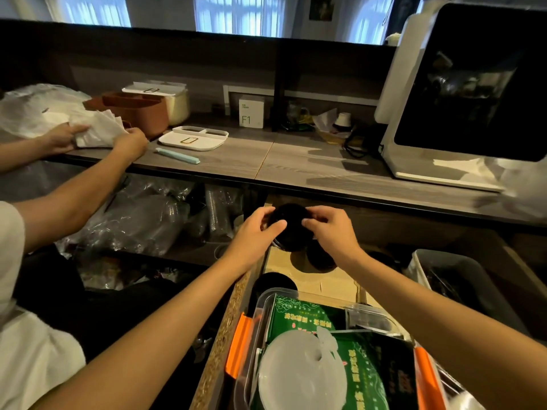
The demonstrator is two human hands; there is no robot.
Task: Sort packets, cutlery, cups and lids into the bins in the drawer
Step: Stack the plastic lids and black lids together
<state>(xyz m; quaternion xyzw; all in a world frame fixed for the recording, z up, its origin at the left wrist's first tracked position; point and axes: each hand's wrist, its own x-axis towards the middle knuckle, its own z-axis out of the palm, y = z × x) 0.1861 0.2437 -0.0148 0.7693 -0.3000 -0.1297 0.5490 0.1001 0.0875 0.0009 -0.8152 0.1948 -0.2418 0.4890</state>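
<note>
Two hands are meeting over the open drawer (307, 279), both gripping one stack of black lids (291, 224). Largest in view, the grey counter (296, 164) is running across the middle, and the white machine (461, 93) with its dark door is standing on its right end. The drawer is lying open under the counter's edge, a pale board with round holes showing in its far part. A clear bin (325, 350) with orange clips is sitting in the drawer's near end, holding green packets (299, 318) and a white lid (291, 374). Clear plastic bags (139, 220) are lying on the shelf to the left of the drawer. A second person's arms are reaching in from the left, their hands holding white paper (97, 128) on the counter. A brown caddy (139, 109) is standing just behind that paper, and a white tray (194, 138) is lying to its right, with a pale blue pen-shaped thing (177, 155) in front of it. The left hand (257, 229) is curling round the stack's left side, thumb on top. The right hand (328, 229) is pinching the stack's right edge with thumb and fingertips. The stack is being held above the drawer's far part, over the board's holes.
</note>
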